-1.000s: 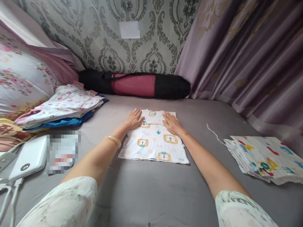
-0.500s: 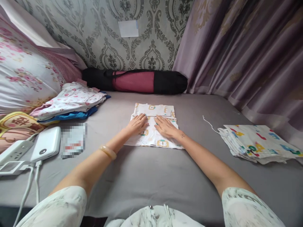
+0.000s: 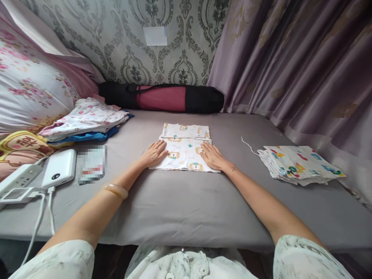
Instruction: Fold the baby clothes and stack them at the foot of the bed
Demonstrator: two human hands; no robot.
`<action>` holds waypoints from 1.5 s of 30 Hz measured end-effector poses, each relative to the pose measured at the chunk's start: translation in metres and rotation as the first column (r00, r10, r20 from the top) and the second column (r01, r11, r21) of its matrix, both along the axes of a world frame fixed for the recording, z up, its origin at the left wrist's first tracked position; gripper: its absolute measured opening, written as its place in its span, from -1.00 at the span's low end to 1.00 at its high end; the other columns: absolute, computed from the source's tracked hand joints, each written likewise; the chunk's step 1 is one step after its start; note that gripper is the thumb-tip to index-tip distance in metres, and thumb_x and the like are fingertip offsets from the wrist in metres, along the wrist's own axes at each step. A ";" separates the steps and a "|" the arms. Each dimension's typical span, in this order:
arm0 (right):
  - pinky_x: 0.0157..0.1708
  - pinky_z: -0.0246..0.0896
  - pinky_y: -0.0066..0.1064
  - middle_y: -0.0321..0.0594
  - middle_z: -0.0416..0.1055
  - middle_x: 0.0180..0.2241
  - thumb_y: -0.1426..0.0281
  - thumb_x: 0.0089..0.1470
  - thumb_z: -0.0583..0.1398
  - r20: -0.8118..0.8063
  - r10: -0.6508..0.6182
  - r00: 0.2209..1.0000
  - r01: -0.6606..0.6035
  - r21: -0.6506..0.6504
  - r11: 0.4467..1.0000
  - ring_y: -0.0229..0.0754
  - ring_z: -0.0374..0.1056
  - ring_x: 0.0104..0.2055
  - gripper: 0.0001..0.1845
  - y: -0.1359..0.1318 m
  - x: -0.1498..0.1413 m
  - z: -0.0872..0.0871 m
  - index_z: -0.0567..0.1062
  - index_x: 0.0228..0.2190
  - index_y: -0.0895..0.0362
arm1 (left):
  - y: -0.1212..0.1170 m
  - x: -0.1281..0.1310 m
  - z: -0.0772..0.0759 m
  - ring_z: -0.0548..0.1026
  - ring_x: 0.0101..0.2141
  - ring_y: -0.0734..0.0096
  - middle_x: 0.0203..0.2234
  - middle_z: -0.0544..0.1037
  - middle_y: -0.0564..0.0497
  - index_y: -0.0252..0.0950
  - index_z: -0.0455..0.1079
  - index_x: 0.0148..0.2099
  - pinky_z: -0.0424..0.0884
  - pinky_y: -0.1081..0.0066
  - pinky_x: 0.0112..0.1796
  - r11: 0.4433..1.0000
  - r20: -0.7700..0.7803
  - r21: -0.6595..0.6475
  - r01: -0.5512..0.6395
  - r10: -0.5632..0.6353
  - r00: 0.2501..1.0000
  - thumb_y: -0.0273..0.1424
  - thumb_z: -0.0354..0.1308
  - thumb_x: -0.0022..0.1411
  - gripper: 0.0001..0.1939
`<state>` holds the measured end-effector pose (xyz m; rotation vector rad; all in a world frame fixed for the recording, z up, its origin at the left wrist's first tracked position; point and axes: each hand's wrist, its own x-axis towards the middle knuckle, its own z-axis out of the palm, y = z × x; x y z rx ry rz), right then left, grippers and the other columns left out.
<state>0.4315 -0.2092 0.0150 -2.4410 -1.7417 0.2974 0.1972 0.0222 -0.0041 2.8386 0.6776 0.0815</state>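
A white child's garment with a lion print [image 3: 186,153] lies partly folded on the grey sheet in front of me, its far part doubled over into a flat band. My left hand [image 3: 155,153] rests flat on its left edge, fingers stretched out. On the right edge lies my right hand [image 3: 212,155], palm down with its fingers extended. Neither hand grips the cloth. Between the hands the fabric looks smooth and flat. Which kind of garment it is, I cannot tell for certain.
Folded clothes with coloured prints [image 3: 302,162] lie at the right, a white cord trailing from them. At the left are a clothes pile [image 3: 87,120], a power bank [image 3: 59,168] and a power strip [image 3: 20,180]. A black and red rolled bag [image 3: 161,98] lies along the wall.
My hands have slid apart from the middle of the garment to its left and right edges. The cloth between them now shows. The view has shifted slightly.
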 end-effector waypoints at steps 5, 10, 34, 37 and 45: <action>0.36 -0.40 -0.09 -0.09 -0.23 0.40 0.07 0.31 -0.27 -0.005 0.001 1.000 -0.001 -0.007 1.000 -0.06 -0.35 0.43 -0.25 -0.024 0.009 -0.004 -0.03 0.35 0.27 | 0.000 -0.014 0.002 -0.09 0.36 0.13 0.38 -0.04 -0.17 -0.39 -0.02 0.40 -0.14 0.11 0.30 1.000 -0.038 -0.007 0.012 -0.012 0.999 -0.06 -0.34 0.40 -0.30; 0.34 -0.26 -0.04 -0.04 -0.04 0.36 0.13 0.31 -0.13 -0.012 0.059 0.998 -0.058 0.068 0.996 -0.03 -0.18 0.40 -0.35 -0.057 0.013 0.001 0.12 0.30 0.18 | -0.003 -0.039 0.005 0.03 0.32 0.06 0.33 0.11 -0.23 -0.35 0.19 0.30 0.01 0.12 0.27 0.996 0.095 0.003 0.091 -0.090 0.991 -0.02 -0.33 0.41 -0.33; -0.15 0.31 -0.28 -0.10 0.44 -0.09 0.70 0.16 -0.06 0.223 0.296 0.929 -0.333 0.151 0.931 -0.08 0.32 -0.11 -0.54 -0.092 -0.018 0.025 0.44 -0.07 0.12 | -0.043 -0.068 0.046 0.47 -0.13 0.29 -0.13 0.50 -0.10 -0.25 0.41 -0.03 0.42 0.40 -0.18 0.886 0.040 0.112 0.450 -0.456 0.889 -0.64 -0.13 0.25 -0.62; -0.16 0.32 -0.24 -0.07 0.44 -0.16 0.64 0.18 -0.02 0.226 0.268 0.937 -0.314 0.202 0.928 -0.05 0.31 -0.16 -0.63 -0.086 -0.015 0.022 0.46 -0.09 0.15 | -0.043 -0.064 0.046 0.48 -0.15 0.27 -0.12 0.51 -0.11 -0.26 0.41 -0.02 0.42 0.34 -0.14 0.885 0.037 0.141 0.444 -0.452 0.891 -0.65 -0.13 0.22 -0.59; 0.01 0.35 -0.19 -0.09 0.47 -0.01 0.47 0.29 -0.02 0.141 0.293 0.946 -0.324 0.358 0.876 -0.06 0.40 0.03 -0.66 -0.081 -0.006 0.015 0.51 -0.08 0.07 | -0.035 -0.061 0.037 0.47 0.04 0.28 0.05 0.51 -0.10 -0.24 0.37 0.14 0.37 0.34 0.05 0.921 0.191 0.026 0.388 -0.385 0.903 -0.42 -0.19 0.41 -0.60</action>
